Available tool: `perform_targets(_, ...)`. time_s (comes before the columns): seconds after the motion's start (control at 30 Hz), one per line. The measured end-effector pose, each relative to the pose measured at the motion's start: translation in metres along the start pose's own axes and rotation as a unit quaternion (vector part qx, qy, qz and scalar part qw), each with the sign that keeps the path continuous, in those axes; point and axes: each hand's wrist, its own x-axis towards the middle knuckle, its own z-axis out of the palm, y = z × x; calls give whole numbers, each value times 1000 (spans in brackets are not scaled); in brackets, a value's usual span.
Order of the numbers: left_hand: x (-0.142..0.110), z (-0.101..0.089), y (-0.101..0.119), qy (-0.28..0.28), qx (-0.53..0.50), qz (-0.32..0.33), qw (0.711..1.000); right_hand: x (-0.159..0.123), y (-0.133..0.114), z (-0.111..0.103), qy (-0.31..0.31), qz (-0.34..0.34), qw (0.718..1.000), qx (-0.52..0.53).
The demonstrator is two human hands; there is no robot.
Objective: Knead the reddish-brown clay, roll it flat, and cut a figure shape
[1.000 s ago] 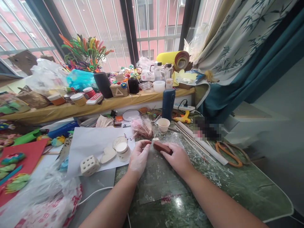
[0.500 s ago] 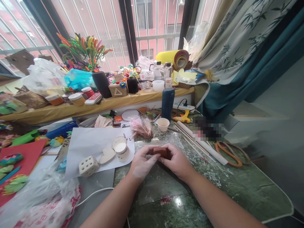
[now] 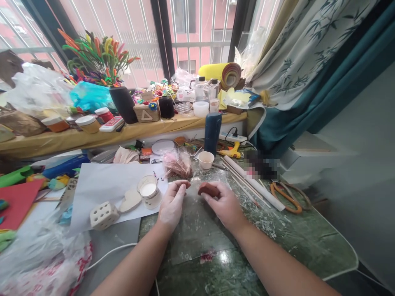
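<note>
My right hand (image 3: 224,207) grips a reddish-brown block of clay (image 3: 208,189) between thumb and fingers, over the middle of the green table. A short gap to the left, my left hand (image 3: 173,201) pinches a small reddish-brown piece of clay (image 3: 188,185) at its fingertips; most of that piece is hidden. White residue coats the left thumb and wrist. Beneath both hands lies a clear plastic sheet (image 3: 197,234). Beyond them are a paper cup (image 3: 205,160) and a clear bag of brown strands (image 3: 179,164).
On white paper (image 3: 105,181) at left rest a white die (image 3: 104,214), a heart-shaped piece (image 3: 129,200) and a cup of white material (image 3: 148,191). A dark blue cylinder (image 3: 212,133), a yellow glue gun (image 3: 231,150) and a white roll (image 3: 265,189) lie further back. A plastic bag (image 3: 46,255) fills the near left.
My hands have moved apart. The small piece is now in my left hand, away from the block, which stays in my right. The view has shifted slightly to the right.
</note>
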Motion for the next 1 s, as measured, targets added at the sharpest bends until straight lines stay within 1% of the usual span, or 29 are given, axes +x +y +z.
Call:
perform_targets(0.07,-1,1,2,-6,2,-2,1000,1,1,0,-16,13,1000,3)
perform_targets(0.13,-3,2,5,-20,2,-8,1000,2,3,0,-7,15,1000,17)
perform_targets(0.23,-4,3,6,-71,-2,-24,997,3,9,0,-6,43,999,32)
perform_targets(0.3,-5,5,5,-110,-13,-24,994,4,13,0,-7,64,993,98)
perform_targets(0.37,-6,6,2,-156,-24,-12,987,4,16,1,-9,75,978,194)
perform_targets(0.4,-7,7,1,-177,-26,-5,984,3,16,1,-19,80,971,225)
perform_targets(0.47,-8,7,-1,-202,-21,4,979,2,17,2,-48,82,968,230)
perform_targets(0.5,-8,7,-2,-196,-15,6,981,2,18,2,-57,75,973,211)
perform_targets(0.53,-8,6,-2,-176,-7,9,984,1,18,2,-57,66,979,184)
perform_targets(0.63,-8,2,-1,-92,33,25,995,1,20,2,-47,42,993,98)
perform_targets(0.7,-8,0,1,-68,56,33,996,-1,19,1,-50,29,997,45)
perform_targets(0.73,-9,0,2,-69,56,32,996,-2,17,1,-45,18,999,20)
perform_targets(0.8,-9,0,3,-83,23,20,996,-4,12,-1,-18,-16,1000,-16)
perform_targets(0.87,-10,1,4,-96,-18,6,995,-6,7,-2,-10,-40,999,-24)
perform_targets(0.93,-10,2,3,-101,-29,-1,995,-7,4,-3,-45,-35,998,-20)
perform_targets(1.0,-10,2,3,-93,-14,-1,996,-5,3,-3,-82,-18,996,-17)
